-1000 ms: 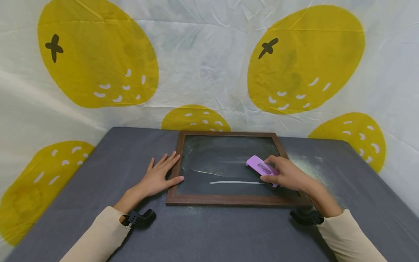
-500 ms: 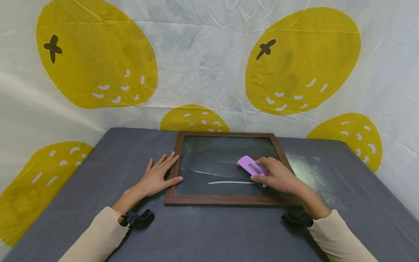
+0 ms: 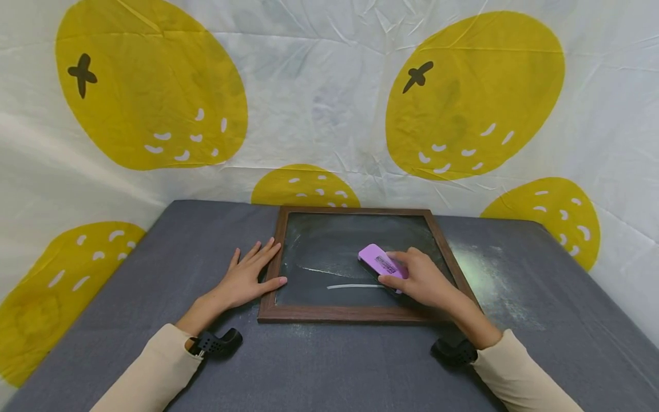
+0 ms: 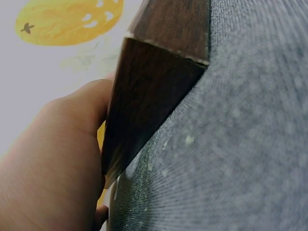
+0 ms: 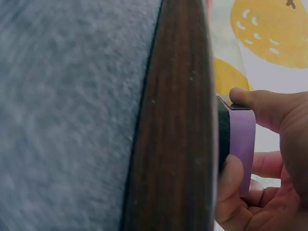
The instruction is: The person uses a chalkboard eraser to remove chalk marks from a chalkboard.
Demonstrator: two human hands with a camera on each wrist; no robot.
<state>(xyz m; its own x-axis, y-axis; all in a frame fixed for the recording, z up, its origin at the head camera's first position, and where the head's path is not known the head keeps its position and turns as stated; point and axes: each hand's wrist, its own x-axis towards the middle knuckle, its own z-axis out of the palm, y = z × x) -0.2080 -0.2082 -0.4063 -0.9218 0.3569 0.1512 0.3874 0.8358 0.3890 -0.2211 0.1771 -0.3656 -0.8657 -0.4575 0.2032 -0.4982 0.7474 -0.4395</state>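
A small blackboard (image 3: 319,240) in a brown wooden frame (image 3: 350,314) lies on the table. My right hand (image 3: 419,279) grips a purple eraser (image 3: 378,258) with a dark felt underside, thumb and fingers along its sides. The eraser sits on the board over the right end of a white chalk line (image 3: 352,286). In the right wrist view the purple eraser (image 5: 242,139) shows beyond the frame edge. My left hand (image 3: 246,283) rests on the frame's left side with fingers spread, the thumb reaching over onto the board's edge. Faint chalk smears mark the board's left part.
A dark grey cloth covers the table (image 3: 329,366). Pale chalk dust (image 3: 494,286) lies on it right of the board. Behind hangs a white sheet (image 3: 319,86) printed with yellow fruit. A black wrist mount (image 3: 218,343) sits on each wrist.
My right hand has slid the eraser leftward along the chalk line, and the visible line is shorter at its right end. The left hand has stayed on the frame.
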